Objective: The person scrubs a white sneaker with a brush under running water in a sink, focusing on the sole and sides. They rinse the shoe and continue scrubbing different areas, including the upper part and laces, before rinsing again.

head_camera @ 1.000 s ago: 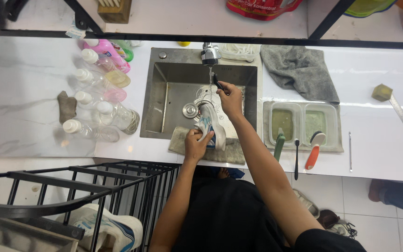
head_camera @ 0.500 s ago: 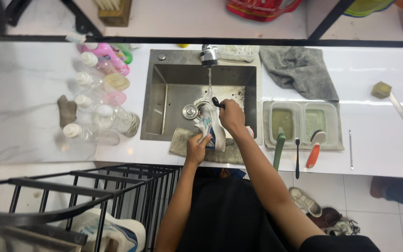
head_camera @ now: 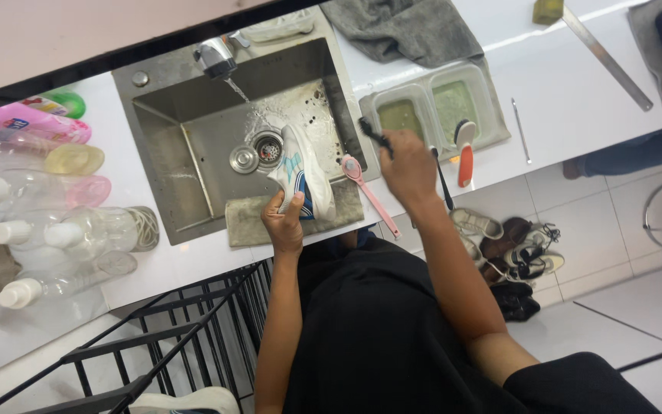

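Note:
My left hand (head_camera: 284, 224) grips the heel of a white sneaker with blue markings (head_camera: 302, 174), holding it over the steel sink's (head_camera: 170, 146) front edge. My right hand (head_camera: 407, 165) is closed on a small black brush (head_camera: 374, 135) and sits to the right of the sink, over the counter near a two-compartment tray (head_camera: 492, 115) of greenish liquid. Water runs from the tap (head_camera: 215, 57) into the basin, beside the shoe.
A pink-handled brush (head_camera: 367, 194) and a grey cloth (head_camera: 250, 217) lie on the sink's front edge. Several bottles (head_camera: 55, 192) stand at left, an orange brush (head_camera: 464, 153) and grey towel (head_camera: 404, 27) at right. A black wire rack (head_camera: 185, 330) below left; shoes (head_camera: 511, 245) on the floor.
My right hand has left the shoe with the black brush and moved right, over the counter. The view has tilted and shifted. The left hand keeps hold of the sneaker.

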